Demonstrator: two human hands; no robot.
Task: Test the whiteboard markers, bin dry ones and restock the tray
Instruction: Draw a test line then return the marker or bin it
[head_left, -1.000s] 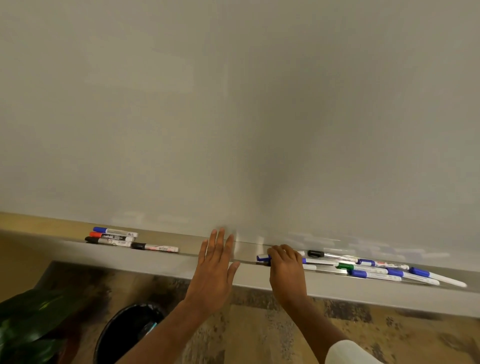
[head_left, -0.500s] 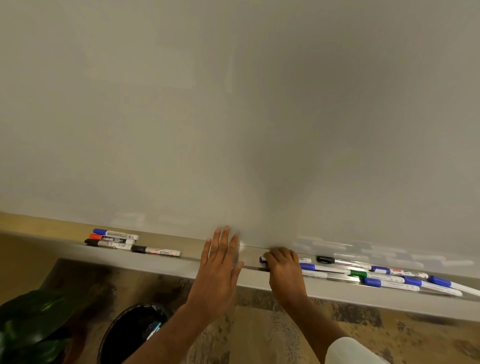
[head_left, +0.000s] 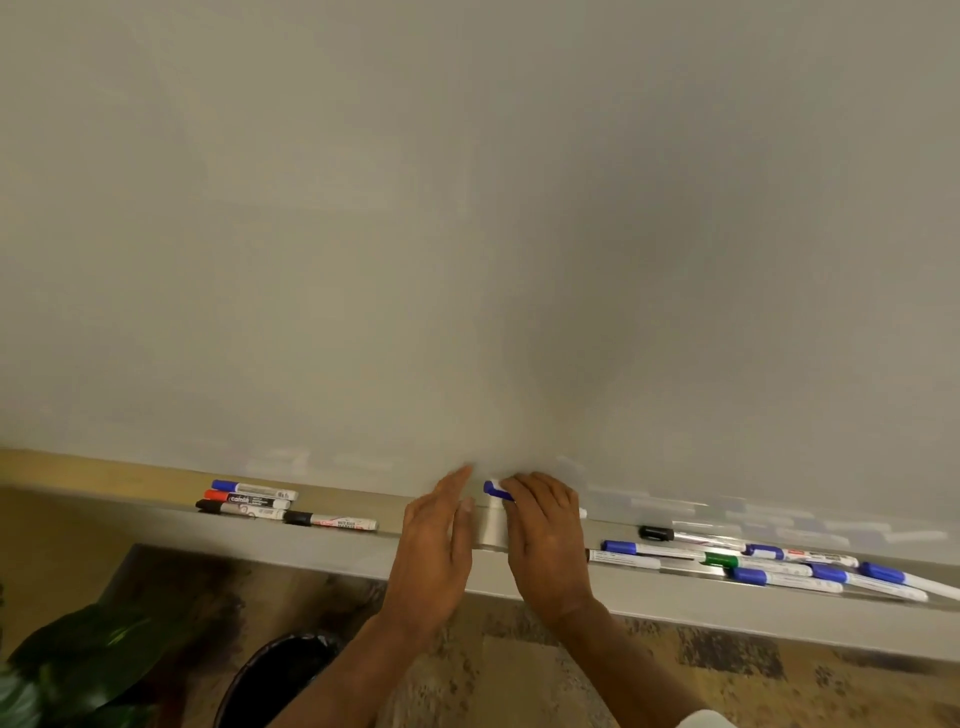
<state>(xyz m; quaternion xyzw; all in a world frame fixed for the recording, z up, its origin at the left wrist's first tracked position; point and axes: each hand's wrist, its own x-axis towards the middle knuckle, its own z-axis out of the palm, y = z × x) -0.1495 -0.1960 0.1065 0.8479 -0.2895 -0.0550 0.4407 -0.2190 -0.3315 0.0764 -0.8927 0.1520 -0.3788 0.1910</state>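
Note:
My right hand (head_left: 545, 540) is closed around a white marker with a blue cap (head_left: 494, 489), held just above the whiteboard tray (head_left: 488, 530). Only the cap end and a bit of the tail show past my fingers. My left hand (head_left: 434, 551) is beside it on the left, fingers straight and apart, holding nothing, its fingertips close to the blue cap. Several blue, green and black capped markers (head_left: 769, 564) lie in the tray to the right. A second group of markers (head_left: 260, 506) with blue, red and black caps lies on the ledge to the left.
The blank whiteboard (head_left: 467, 234) fills the upper view. A black bin (head_left: 280, 680) stands on the patterned floor below my left forearm. Green plant leaves (head_left: 72, 670) sit at the bottom left.
My right hand has lifted the blue-capped marker off the tray. My left hand has turned edge-on and moved in toward the cap.

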